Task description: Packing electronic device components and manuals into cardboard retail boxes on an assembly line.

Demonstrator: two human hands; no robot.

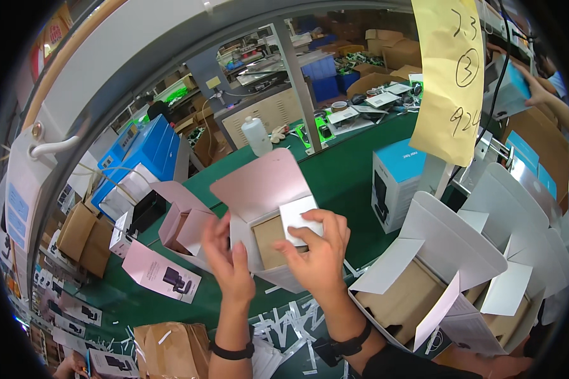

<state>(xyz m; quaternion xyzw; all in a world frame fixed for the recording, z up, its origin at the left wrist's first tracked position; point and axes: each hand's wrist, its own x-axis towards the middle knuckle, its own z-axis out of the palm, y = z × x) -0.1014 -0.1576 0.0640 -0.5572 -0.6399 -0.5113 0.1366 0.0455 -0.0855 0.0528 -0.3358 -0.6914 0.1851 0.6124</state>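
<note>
Two bare hands engaged on one open carton (265, 221), white with a pale pink inner lid raised toward the far side. Left hand (229, 262) pressed flat against the near left wall of that carton, fingers extended and together, nothing clamped. Right hand (319, 249) curled over the carton mouth, thumb and fingertips pinching a small white flap (297, 215) down over the brown cardboard insert (269, 240) seated inside. Black bands noted on both wrists.

Immediately left of the left hand: a second open carton (183, 227), pink-lined, lying tilted, with a printed leaflet (161, 273) just beside it on the green work surface (335, 174). Below the left wrist: a brown paper bag (171, 350). White paper strips (291, 322) scattered between and below the forearms. Right of the right hand: a row of open cartons (449, 265) with brown inserts exposed and flaps standing. Beyond the right hand: a closed blue-topped retail box (395, 183), upright. Farther off: a white plastic bottle (256, 136). Yellow paper note (452, 76) hanging in front of the camera, upper right.

Risks judged from present position: flap liable to crease or tear if forced against an insert not fully seated; carton liable to slide or tip toward the tilted neighbour, being braced on one side only; loose strips apt to be trapped under the flap or the base.
</note>
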